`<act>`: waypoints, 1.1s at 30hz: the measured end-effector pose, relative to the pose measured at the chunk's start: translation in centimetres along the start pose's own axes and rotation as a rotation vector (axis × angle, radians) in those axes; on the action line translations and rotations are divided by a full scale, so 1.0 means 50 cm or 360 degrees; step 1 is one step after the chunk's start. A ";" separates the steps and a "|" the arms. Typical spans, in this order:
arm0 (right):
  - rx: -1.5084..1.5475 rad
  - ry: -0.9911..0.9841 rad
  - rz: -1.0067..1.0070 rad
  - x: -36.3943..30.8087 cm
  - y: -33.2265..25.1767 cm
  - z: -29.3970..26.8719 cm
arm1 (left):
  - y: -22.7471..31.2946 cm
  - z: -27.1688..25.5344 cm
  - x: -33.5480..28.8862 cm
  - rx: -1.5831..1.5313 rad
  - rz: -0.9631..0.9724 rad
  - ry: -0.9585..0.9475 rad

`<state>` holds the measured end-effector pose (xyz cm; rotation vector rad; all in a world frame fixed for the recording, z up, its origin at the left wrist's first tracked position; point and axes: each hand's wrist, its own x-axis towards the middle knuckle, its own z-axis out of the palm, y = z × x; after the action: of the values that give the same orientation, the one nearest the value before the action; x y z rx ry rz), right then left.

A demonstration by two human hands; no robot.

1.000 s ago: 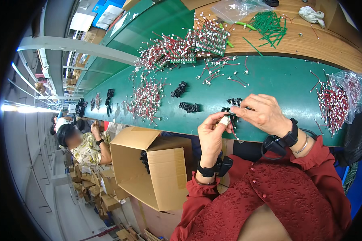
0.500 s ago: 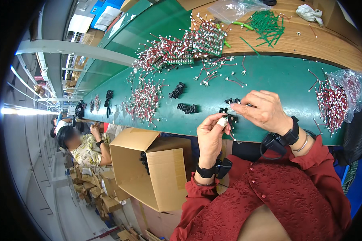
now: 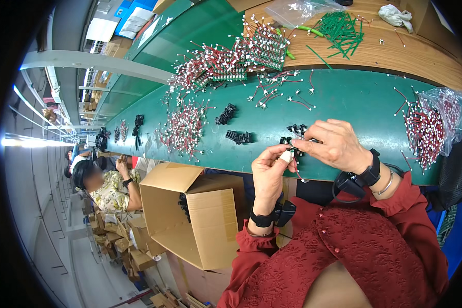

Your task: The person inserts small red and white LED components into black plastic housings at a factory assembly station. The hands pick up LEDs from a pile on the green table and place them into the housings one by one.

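Observation:
My left hand [image 3: 270,167] is closed, its thumb and fingertips pinching a small black plastic part [image 3: 285,140]. A white covering wraps its thumb tip. From beneath the fingers hangs a thin red and black wire lead [image 3: 299,173] with a white end. My right hand [image 3: 334,145] comes in from the right, thumb and forefinger pressed together right at the black part. A thin greyish piece shows between its fingers, too small to name. Just beyond the fingertips lie more black plastic parts [image 3: 295,128] on the green table [image 3: 354,97].
Black part clusters [image 3: 238,137] lie to the left, beside a heap of wire leads [image 3: 185,128]. Wired circuit boards [image 3: 264,51] are stacked behind. A bag of leads [image 3: 431,126] sits right, green strips [image 3: 339,33] at the back, an open carton [image 3: 190,220] below. A person [image 3: 105,185] works far left.
My right hand has shifted slightly left and down, its fingertips now meeting those of my left hand at the black part. The left hand stays nearly in place.

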<state>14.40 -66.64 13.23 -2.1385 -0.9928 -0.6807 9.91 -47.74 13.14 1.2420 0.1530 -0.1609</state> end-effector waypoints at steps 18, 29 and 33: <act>0.0515 -0.0082 0.0522 -0.011 -0.023 0.012 | -0.012 0.024 0.005 -0.0013 0.0251 0.0095; 0.0498 -0.0067 0.0721 -0.011 -0.036 0.013 | 0.022 0.005 0.011 0.0471 0.0143 -0.0003; 0.0294 0.0049 0.0395 -0.009 -0.036 0.012 | 0.038 -0.001 0.010 0.0379 0.0035 -0.0066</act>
<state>12.82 -65.52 13.18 -2.0371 -0.7278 -0.4800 10.80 -47.12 14.79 1.4755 0.0859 -0.1898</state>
